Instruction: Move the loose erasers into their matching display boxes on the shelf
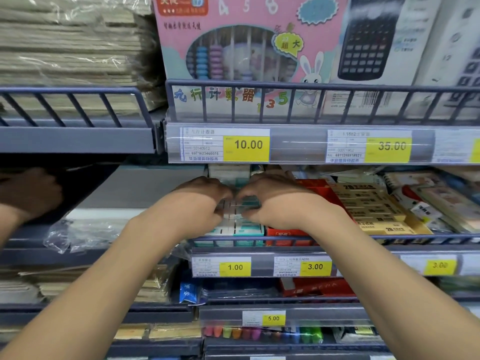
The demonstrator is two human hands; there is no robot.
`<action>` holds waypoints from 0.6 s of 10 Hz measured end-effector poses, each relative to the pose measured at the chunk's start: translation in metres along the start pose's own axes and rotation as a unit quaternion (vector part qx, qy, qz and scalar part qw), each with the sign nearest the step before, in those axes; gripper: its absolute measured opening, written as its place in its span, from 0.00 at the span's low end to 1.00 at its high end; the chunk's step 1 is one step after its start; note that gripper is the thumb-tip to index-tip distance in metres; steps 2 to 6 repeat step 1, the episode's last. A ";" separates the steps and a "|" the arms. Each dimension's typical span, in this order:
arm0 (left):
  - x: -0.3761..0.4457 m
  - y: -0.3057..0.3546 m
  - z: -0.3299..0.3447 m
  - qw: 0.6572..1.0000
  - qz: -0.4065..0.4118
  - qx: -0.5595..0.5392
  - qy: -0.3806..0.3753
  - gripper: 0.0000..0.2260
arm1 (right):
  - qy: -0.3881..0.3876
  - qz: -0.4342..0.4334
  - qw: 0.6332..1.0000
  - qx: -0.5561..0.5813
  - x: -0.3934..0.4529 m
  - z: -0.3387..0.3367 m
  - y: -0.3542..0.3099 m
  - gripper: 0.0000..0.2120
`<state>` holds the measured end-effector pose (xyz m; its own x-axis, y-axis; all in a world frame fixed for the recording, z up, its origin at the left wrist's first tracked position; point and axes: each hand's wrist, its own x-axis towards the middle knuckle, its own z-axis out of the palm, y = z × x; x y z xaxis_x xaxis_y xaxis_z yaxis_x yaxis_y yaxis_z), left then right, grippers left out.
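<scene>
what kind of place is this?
Most likely a stationery aisle in a shop: yellow price tags on the shelf rails, boxed calculators, and open display boxes of erasers on the shelf.

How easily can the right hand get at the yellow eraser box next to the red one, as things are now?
Probably yes. The right hand is at the teal eraser box, and the yellow eraser box lies open-topped further right on the same shelf. Only the low red box lies between; the front rail is low.

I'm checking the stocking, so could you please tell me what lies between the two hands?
In the head view, a cluster of white and teal erasers lies between the left hand and right hand.
</scene>
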<state>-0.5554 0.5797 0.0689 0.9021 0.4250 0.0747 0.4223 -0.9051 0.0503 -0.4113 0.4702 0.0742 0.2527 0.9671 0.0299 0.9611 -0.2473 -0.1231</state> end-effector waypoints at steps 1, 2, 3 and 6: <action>-0.013 0.002 -0.005 0.995 0.003 -0.059 0.077 0.14 | 0.084 0.010 0.993 0.086 -0.023 -0.001 0.003 0.17; -0.013 0.002 -0.005 0.995 0.003 -0.059 0.077 0.14 | 0.084 0.010 0.993 0.086 -0.023 -0.001 0.003 0.17; -0.013 0.002 -0.005 0.995 0.003 -0.059 0.077 0.14 | 0.084 0.010 0.993 0.086 -0.023 -0.001 0.003 0.17; -0.013 0.002 -0.005 0.995 0.003 -0.059 0.077 0.14 | 0.084 0.010 0.993 0.086 -0.023 -0.001 0.003 0.17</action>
